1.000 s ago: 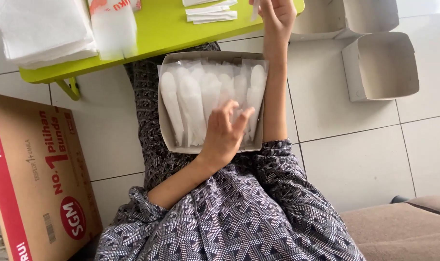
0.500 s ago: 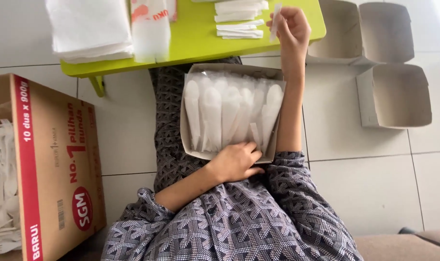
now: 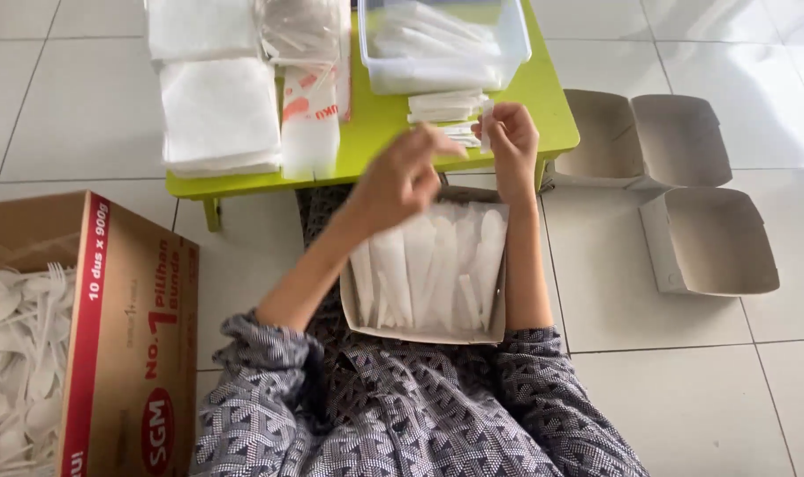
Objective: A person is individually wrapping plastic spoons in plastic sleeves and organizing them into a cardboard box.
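At the middle of the frame, over the lime-green low table's [image 3: 375, 132] near edge, the right hand [image 3: 508, 141] pinches a small white wrapped piece. The left hand [image 3: 402, 181], blurred, fingers loosely curled, hovers above the lap tray of wrapped plastic spoons [image 3: 428, 265]; whether it holds anything, I cannot tell.

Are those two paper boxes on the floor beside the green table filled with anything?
No, both open paper boxes on the tiled floor show only bare brown insides, while the wrapped white packets sit in the box on the lap.
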